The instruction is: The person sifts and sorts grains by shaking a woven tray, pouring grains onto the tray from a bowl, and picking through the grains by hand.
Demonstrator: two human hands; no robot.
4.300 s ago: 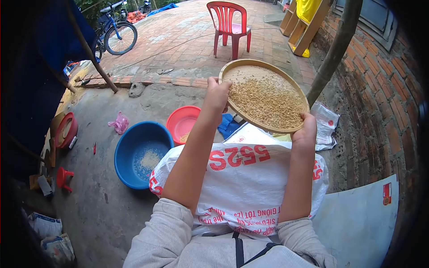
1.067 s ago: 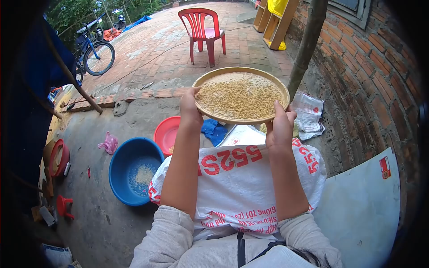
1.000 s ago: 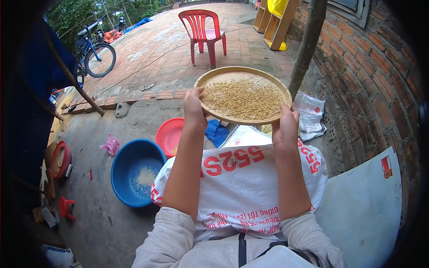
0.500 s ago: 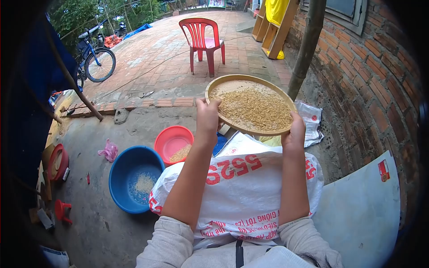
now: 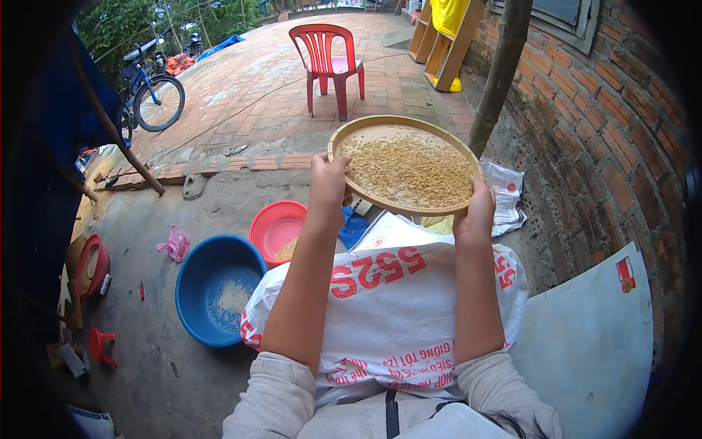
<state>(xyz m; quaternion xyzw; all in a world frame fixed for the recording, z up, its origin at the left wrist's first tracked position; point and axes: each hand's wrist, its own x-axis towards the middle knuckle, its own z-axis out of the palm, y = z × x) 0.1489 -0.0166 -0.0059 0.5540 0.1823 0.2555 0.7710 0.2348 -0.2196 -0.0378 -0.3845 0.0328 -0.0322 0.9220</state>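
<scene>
A round woven winnowing basket [image 5: 348,132] is held up in front of me, with a layer of unhusked rice grain [image 5: 417,172] spread over it. My left hand [image 5: 330,178] grips its left rim, thumb on top. On the right rim, my right hand [image 5: 477,210] is closed the same way. Beneath my arms a white sack with red print [image 5: 395,314] covers my lap. To the left stands a blue basin [image 5: 191,293] with a small heap of pale grain in it. Behind that, a pink-red basin [image 5: 272,219] holds some yellowish grain.
A red plastic chair [image 5: 336,66] stands ahead on the brick paving. A wooden pole [image 5: 501,80] and brick wall [image 5: 607,132] rise on the right, near a pale sheet [image 5: 585,329]. On the left are a pink bag [image 5: 175,244], a small red stool [image 5: 101,345] and a bicycle [image 5: 157,102].
The winnowing basket, held in both hands, has shifted slightly left and up in view. The grain has spread more widely across it. The whole view has moved a little.
</scene>
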